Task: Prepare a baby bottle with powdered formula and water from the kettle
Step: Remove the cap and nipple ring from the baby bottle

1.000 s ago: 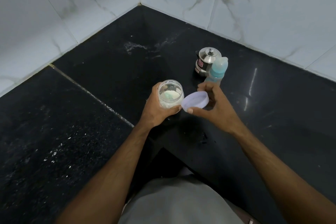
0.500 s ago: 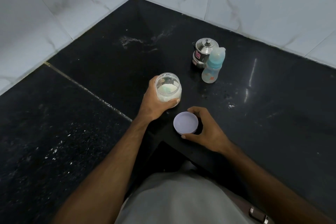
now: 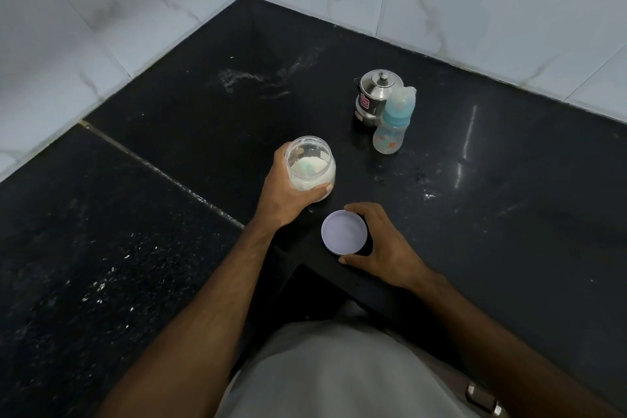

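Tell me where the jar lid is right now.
In the head view the lid lies flat on the black counter near its front edge, under the right hand's fingers, just right of the open jar the left hand holds.

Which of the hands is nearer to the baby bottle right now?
Roughly even, the left hand perhaps slightly nearer. It grips the formula jar left of the baby bottle; the right hand holds the lid nearer the person.

Black speckled counter (image 3: 509,214), white marbled tiles (image 3: 475,3) — lilac lid (image 3: 343,232), blue-capped bottle (image 3: 393,124)
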Available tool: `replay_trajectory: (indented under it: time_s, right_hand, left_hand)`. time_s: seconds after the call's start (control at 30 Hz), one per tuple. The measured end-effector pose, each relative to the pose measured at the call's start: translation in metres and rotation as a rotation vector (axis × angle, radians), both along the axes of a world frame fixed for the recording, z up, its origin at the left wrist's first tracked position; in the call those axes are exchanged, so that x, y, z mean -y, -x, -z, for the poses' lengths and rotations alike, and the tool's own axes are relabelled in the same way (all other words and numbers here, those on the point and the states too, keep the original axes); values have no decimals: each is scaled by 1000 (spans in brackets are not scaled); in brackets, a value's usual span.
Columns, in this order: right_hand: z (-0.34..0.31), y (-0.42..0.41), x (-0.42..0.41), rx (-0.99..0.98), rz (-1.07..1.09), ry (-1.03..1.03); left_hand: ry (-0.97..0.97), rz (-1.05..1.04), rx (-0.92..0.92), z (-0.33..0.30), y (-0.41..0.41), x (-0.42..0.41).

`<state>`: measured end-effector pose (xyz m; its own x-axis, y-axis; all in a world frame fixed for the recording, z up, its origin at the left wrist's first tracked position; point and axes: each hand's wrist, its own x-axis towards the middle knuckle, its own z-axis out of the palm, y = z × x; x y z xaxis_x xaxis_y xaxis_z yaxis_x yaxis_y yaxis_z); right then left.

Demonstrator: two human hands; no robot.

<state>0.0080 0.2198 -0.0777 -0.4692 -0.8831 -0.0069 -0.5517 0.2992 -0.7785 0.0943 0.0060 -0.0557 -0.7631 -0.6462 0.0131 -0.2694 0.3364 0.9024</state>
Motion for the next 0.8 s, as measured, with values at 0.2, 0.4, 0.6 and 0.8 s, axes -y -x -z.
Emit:
replay_trajectory:
  time_s: [0.2, 0.4, 0.6, 0.8]
  right_hand:
    - [-4, -1, 0, 66, 19, -3]
    - [-9, 9, 3, 153, 122, 43]
    - [-26, 47, 8, 156, 271, 108]
    - [-50, 93, 18, 39, 429, 236]
  left_hand:
    - [-10, -6, -9, -5, -1, -2]
    - [-68, 1, -14, -8, -3, -5]
    - [-117, -11, -33, -16, -1, -4]
    - [-34, -14, -48, -47, 12, 5]
